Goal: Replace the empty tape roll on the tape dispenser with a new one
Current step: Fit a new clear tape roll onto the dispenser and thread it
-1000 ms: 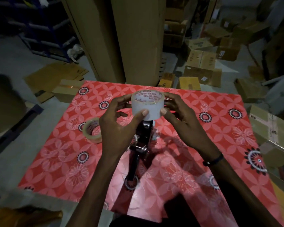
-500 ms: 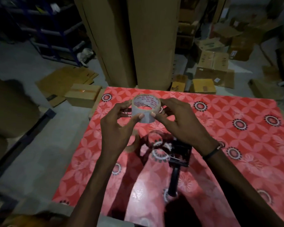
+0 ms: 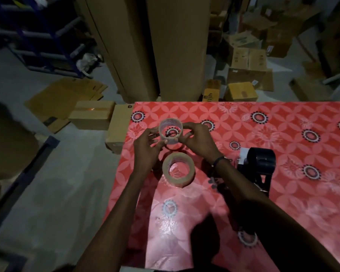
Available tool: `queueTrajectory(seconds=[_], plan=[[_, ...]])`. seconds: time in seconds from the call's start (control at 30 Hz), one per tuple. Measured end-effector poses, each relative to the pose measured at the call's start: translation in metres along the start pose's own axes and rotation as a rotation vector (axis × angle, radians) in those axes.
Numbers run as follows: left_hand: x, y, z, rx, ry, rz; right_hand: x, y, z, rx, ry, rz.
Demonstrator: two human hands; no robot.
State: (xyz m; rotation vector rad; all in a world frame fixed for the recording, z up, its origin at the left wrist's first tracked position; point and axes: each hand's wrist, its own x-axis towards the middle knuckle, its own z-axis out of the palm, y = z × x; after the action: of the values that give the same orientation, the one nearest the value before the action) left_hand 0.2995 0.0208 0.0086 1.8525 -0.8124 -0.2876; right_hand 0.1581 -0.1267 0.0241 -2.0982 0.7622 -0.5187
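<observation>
Both hands, left hand and right hand, pinch a thin tape roll above the bench, its hole facing up. The tape dispenser lies off to the right, nearer the right hand. A fatter roll sits just below.

Dim, soft-focus, dark vignetted edges
</observation>
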Motion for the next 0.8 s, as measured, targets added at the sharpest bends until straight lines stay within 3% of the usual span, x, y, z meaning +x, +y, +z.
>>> queueTrajectory(seconds=[0.33, 0.57, 0.67, 0.8], plan=[[0.014, -0.035, 0.004, -0.025, -0.129, -0.122, 0.009, 0.02, 0.031, -0.043, -0.07, 0.13], [0.006, -0.04, 0.001, -0.02, -0.136, -0.098, -0.007, 0.014, 0.024, 0.006, -0.049, 0.145], [-0.009, -0.04, -0.007, 0.014, -0.115, -0.022, -0.032, 0.011, 0.018, 0.066, 0.001, 0.214], [-0.033, -0.044, -0.017, 0.065, -0.279, 0.198, -0.078, 0.009, 0.017, 0.151, 0.013, 0.258]])
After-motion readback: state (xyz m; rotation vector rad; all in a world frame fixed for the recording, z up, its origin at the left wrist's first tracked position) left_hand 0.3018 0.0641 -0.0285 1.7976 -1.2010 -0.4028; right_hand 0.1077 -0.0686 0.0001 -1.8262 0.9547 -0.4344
